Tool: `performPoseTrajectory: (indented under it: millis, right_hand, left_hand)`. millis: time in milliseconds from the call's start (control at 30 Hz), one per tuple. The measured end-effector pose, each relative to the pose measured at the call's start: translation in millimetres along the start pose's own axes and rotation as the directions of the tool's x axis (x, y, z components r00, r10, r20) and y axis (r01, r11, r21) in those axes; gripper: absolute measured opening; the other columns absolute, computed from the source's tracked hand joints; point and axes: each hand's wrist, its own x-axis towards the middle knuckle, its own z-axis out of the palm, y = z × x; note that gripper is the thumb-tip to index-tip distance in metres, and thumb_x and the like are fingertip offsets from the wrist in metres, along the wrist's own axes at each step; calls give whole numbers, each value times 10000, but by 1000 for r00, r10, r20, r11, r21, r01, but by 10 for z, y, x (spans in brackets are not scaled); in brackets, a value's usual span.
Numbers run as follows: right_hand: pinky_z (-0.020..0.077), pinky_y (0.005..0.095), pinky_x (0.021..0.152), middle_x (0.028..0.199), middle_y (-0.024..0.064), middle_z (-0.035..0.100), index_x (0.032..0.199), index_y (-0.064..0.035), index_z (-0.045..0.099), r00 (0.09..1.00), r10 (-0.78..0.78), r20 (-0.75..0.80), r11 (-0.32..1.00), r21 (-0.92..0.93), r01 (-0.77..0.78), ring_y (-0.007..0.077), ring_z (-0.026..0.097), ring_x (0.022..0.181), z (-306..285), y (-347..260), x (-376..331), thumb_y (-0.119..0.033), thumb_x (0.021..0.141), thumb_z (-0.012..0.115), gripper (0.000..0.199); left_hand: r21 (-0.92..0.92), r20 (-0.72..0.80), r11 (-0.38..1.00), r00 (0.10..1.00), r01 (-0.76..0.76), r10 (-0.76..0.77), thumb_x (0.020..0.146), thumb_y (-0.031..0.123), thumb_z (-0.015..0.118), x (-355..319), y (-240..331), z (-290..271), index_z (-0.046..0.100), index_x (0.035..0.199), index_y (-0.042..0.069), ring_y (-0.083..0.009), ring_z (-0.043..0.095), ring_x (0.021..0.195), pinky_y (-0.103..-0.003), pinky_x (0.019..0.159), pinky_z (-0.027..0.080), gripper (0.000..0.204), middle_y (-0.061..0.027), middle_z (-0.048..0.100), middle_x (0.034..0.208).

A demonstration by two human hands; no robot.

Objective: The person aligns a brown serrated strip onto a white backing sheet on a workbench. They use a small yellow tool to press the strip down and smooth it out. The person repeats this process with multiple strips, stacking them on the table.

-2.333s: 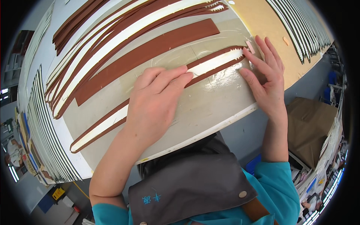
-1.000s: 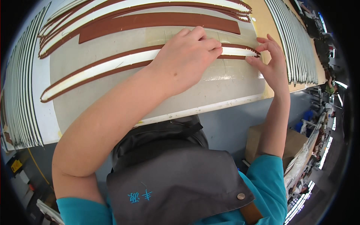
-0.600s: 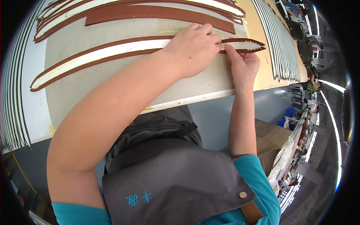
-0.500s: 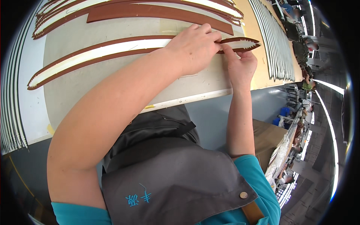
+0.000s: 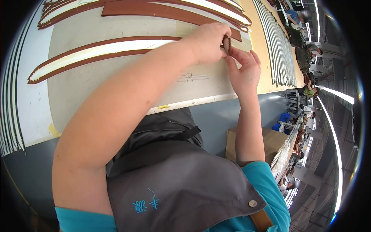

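A long brown leather strip (image 5: 108,47) with a pale inner face and notched, folded edges lies across the worktable. Its right end is bent upward between my hands. My left hand (image 5: 211,41) is closed on the strip near that raised end, hiding part of it. Just to the right, my right hand (image 5: 247,73) has its thumb and forefinger against the lower edge of the raised end, while its other fingers are loosely curled. The exact contact at the fingertips is partly hidden.
Further back lie a flat brown strip (image 5: 154,11) and a stack of similar notched strips (image 5: 73,16). Dark-edged pale strips line the table's right (image 5: 276,50) and left (image 5: 11,96). A cardboard box (image 5: 274,140) and blue bins (image 5: 285,117) stand beyond; people sit farther off.
The strip's right end, flat and pointing right before, is now folded up between my hands. My left hand has turned, and my right hand has shifted slightly left and down.
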Motion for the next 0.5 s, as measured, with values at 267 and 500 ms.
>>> performPoseTrajectory:
  millis: [267,500]
  right_hand:
    - [383,482,1143,1102,94,767,1183,-68,768,985,-167,-44,981,-108,162,248,675,1070,78,24,-129,-57,905,682,291]
    - [388,479,1140,1175,107,757,1246,-84,741,984,-165,-66,985,-67,161,256,669,1078,114,53,-192,-69,920,677,332]
  left_hand:
    - [-194,202,978,979,72,-32,907,55,583,-23,11,-489,682,1307,23,-170,674,1147,-299,1022,513,413,-94,702,1263]
    - [-101,89,987,989,124,-116,931,146,693,-381,-6,-594,726,1241,54,-150,666,1028,-314,936,528,325,-49,710,1151]
